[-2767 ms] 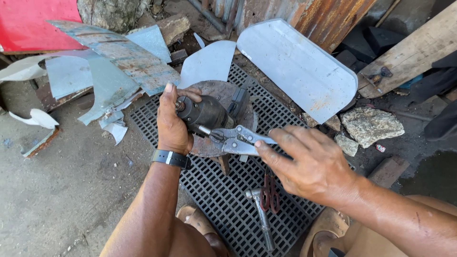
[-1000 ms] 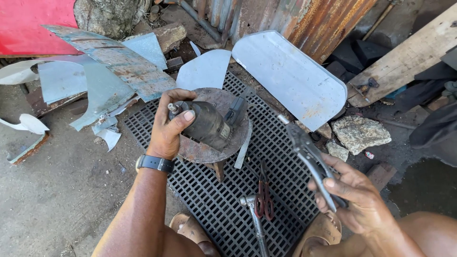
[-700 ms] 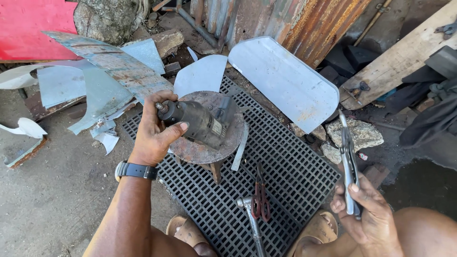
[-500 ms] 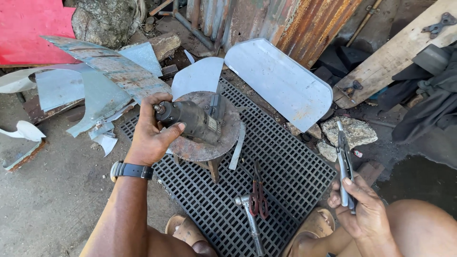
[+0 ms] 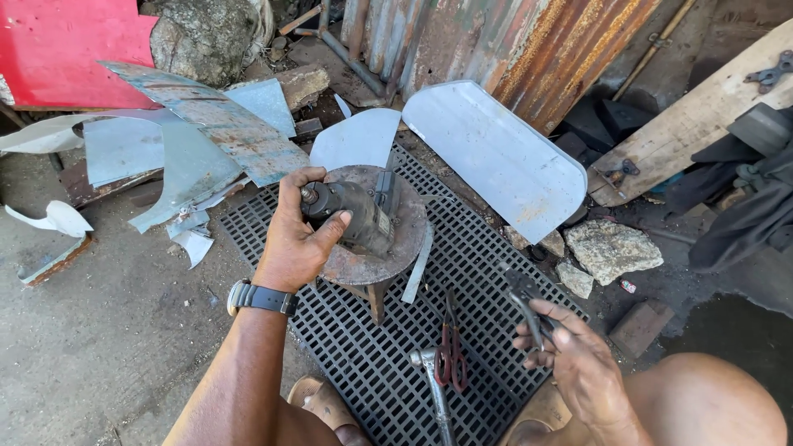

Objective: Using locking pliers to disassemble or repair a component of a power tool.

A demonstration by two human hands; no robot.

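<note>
Red sheet point(image 5: 62, 41) top left, w/ a big grey rock point(image 5: 206, 37) next to it. Below them lie cut sheet-metal scraps point(image 5: 206, 136), pale blue-grey & rust-streaked, spread over the concrete floor point(image 5: 91, 347). Left hand point(image 5: 296, 235), black wristwatch point(image 5: 263, 298) on the wrist, is wrapped around a small dark cylindrical motor point(image 5: 351, 215), thumb & fingers clamped on its body; a shaft stub shows at the end near the fingers. The motor rests on a rusty round metal plate point(image 5: 396, 248) that stands on a stub leg over a black plastic grid mat point(image 5: 363, 347). A thin metal strip point(image 5: 419, 264) hangs off the plate's right edge. On the mat nearer the person: red-handled pliers point(image 5: 450, 351) and a ratchet wrench point(image 5: 431, 388), touching each other. Behind the plate, two rounded pale metal blades point(image 5: 496, 153) lean toward a rusty corrugated wall point(image 5: 529, 45). Right hand point(image 5: 578, 363), low & well apart from the left, is closed on dark-handled pliers point(image 5: 529, 301), tool tips pointing up-left. Right of that: stones point(image 5: 611, 248), a wood plank point(image 5: 702, 111), dark cloth point(image 5: 752, 198)
</note>
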